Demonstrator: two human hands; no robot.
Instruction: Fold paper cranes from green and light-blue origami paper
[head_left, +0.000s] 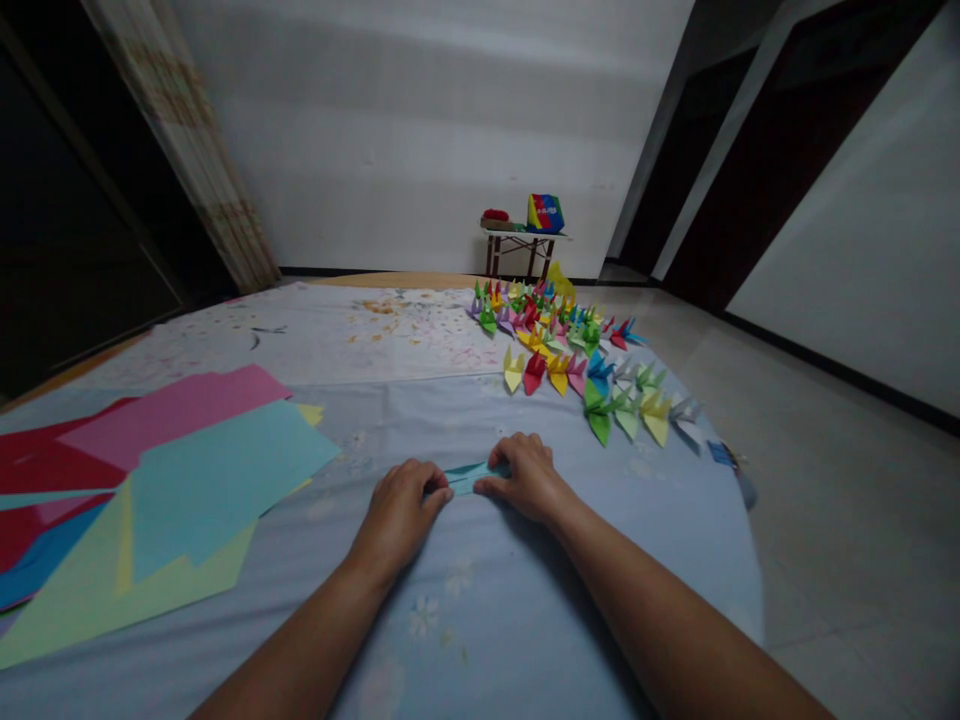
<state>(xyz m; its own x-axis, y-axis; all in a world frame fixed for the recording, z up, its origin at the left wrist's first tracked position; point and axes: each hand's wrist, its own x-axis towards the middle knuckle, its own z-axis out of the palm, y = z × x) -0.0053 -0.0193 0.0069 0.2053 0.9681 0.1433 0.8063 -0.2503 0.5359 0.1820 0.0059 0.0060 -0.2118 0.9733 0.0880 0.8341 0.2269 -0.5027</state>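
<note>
A narrow folded piece of light blue paper [466,478] lies between my two hands, just over the tablecloth. My left hand [405,505] pinches its left end between thumb and fingers. At the opposite end, my right hand [525,475] grips it the same way, its fingertips covering that end. A crease or slit runs lengthwise along the visible middle of the paper. Beyond my right hand stand folded paper cranes [598,410] in many colours, gathered in rows.
Loose coloured sheets, a light blue sheet [217,480] on top, spread over the left side of the round table. A pale flowered tablecloth [450,640] covers it. Near the far wall, a small folding table [525,237] carries a colourful bag [545,213].
</note>
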